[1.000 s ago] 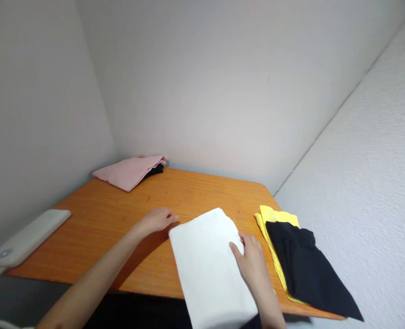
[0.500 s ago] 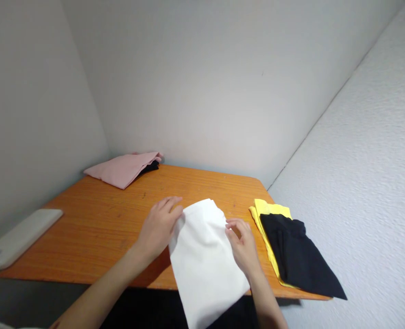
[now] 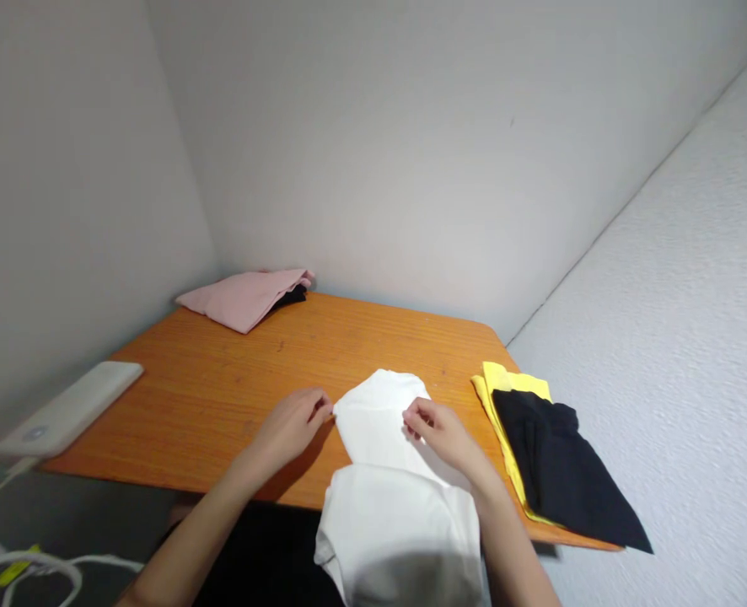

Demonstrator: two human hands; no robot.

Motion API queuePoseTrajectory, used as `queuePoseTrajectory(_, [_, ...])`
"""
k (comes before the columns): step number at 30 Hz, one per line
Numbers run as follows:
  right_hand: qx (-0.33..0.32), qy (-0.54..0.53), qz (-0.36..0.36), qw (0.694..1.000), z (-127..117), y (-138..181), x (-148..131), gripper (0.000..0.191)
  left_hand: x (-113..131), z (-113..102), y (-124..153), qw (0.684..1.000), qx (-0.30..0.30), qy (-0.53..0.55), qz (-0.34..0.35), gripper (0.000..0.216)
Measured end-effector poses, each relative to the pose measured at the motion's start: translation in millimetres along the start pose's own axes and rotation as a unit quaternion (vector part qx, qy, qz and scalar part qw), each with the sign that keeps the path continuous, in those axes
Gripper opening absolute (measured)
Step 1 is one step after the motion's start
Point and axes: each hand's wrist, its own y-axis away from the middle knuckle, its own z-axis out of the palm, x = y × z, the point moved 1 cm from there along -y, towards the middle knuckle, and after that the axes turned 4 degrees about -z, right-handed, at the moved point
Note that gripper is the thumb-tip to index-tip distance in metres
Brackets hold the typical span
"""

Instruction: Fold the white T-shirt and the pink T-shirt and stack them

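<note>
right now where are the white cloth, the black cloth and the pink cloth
white cloth (image 3: 379, 417), head view, flat upper part
black cloth (image 3: 556, 472), head view, middle
pink cloth (image 3: 240, 297), head view, top face

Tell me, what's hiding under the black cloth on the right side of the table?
A folded yellow cloth lies under the black cloth, peeking out along its far and left edges. Under both is the orange wooden table. Anything else beneath is covered.

Two bare forearms, no sleeves; left hand (image 3: 292, 420), right hand (image 3: 440, 430) without rings.
</note>
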Motion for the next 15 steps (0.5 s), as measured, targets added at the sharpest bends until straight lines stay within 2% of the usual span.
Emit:
queuePoseTrajectory(2, [0.03,0.076,0.007,0.997,16,-16,-2,0.031,-7,12,-17,0.999,0.036,-0.018,-0.033,0.033])
queuePoseTrajectory(4, [0.062,0.099,0.014,0.993,30,-27,-3,0.033,-3,23,-26,0.999,0.026,-0.011,-0.036,0.03])
queuePoseTrajectory(6, [0.083,0.092,0.02,0.992,40,-33,-3,0.04,9,33,-26,1.0,0.007,0.011,-0.008,0.026])
queuePoseTrajectory(8, [0.089,0.073,0.022,0.993,47,-35,0,0.045,22,40,-19,0.998,-0.001,0.046,0.038,0.019])
queuePoseTrajectory(11, [0.078,0.015,0.014,0.997,53,-32,7,0.04,31,50,-8,0.992,-0.012,0.09,0.09,0.016])
queuePoseTrajectory(13, [0.064,-0.043,0.002,0.997,57,-28,10,0.035,29,54,-3,0.992,-0.002,0.099,0.073,0.024])
queuePoseTrajectory(15, [0.046,-0.107,-0.01,0.993,62,-23,10,0.036,24,58,-2,0.994,0.03,0.104,0.026,0.033])
